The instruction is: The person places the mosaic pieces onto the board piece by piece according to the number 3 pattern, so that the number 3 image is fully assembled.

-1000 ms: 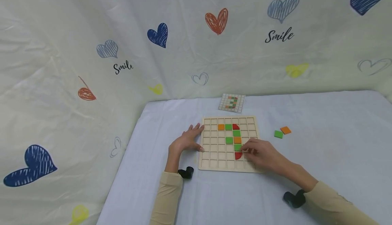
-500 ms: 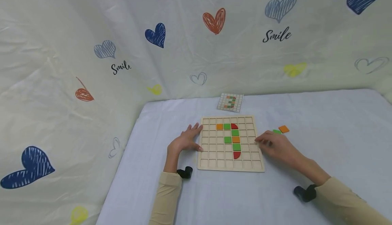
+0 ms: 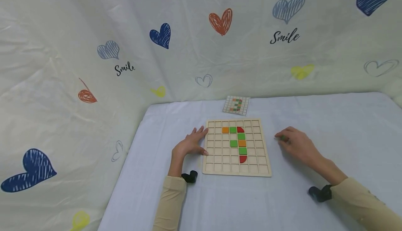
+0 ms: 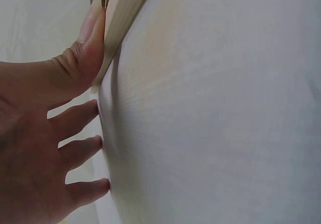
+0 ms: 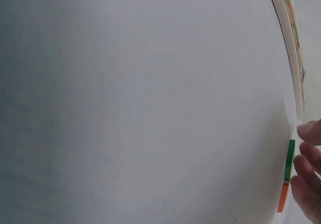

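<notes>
A wooden grid board [image 3: 220, 168] lies on the table, with orange, green and red tiles set in several of its cells. My left hand [image 3: 190, 144] rests at the board's left edge, fingers spread. In the left wrist view its thumb [image 4: 83, 58] touches the board's side. Right of the board, my right hand [image 3: 296, 143] is over a loose green tile [image 3: 284, 138], fingers loosely curved. The right wrist view shows that green tile [image 5: 290, 159] flat on the cloth beside an orange tile [image 5: 283, 198], fingertips close above them. The hand hides the orange tile in the head view.
Behind the board lies a small printed card [image 3: 236, 105] with a coloured grid pattern. White cloth [image 3: 238, 203] covers the table. A curtain [image 3: 182, 63] with printed hearts hangs behind and to the left.
My right hand has moved from the red tile at the board's lower part, off to the right, to the loose green tile. The left hand has stayed at the board's edge.
</notes>
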`<action>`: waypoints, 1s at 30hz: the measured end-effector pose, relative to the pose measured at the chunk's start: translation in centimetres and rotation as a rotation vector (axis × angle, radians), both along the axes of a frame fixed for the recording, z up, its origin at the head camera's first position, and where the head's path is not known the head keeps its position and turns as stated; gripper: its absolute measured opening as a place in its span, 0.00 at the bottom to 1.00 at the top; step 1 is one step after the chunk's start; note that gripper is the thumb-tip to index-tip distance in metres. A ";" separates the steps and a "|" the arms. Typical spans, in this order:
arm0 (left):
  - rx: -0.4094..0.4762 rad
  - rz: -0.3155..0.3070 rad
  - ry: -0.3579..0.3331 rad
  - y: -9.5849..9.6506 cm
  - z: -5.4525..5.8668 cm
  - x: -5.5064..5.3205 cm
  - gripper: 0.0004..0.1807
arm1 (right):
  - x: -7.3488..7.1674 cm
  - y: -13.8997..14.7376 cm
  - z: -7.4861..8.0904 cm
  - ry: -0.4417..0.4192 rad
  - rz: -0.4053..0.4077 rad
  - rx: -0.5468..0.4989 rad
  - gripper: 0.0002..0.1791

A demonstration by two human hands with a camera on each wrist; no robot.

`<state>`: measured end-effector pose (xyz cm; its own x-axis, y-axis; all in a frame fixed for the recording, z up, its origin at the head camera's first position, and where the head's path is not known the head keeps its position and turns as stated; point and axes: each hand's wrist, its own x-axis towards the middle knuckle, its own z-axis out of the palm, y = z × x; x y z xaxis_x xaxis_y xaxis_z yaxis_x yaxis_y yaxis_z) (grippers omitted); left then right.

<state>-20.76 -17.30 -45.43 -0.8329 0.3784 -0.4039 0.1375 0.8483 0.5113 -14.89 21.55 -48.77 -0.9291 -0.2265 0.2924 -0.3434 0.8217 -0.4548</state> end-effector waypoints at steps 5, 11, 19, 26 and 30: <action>0.002 0.003 0.001 0.0 0.0 0.0 0.56 | -0.1 0.4 0.2 -0.038 -0.048 0.052 0.12; 0.002 0.003 0.007 0.0 -0.1 0.0 0.56 | -0.2 0.4 0.4 -0.077 -0.080 0.095 0.12; -0.001 0.008 0.005 0.0 -0.2 -0.1 0.57 | -0.3 0.3 0.2 -0.099 -0.091 0.113 0.14; 0.004 0.009 -0.001 0.0 -0.2 -0.1 0.57 | -0.4 0.4 0.1 -0.090 -0.061 0.012 0.14; 0.006 0.009 -0.001 -0.1 -0.2 -0.1 0.57 | -0.4 0.4 0.2 -0.063 -0.060 -0.017 0.13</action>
<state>-20.87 -17.35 -45.63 -0.8358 0.3738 -0.4022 0.1297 0.8462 0.5168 -15.25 21.95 -48.53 -0.9575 -0.1656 0.2361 -0.2642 0.8318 -0.4882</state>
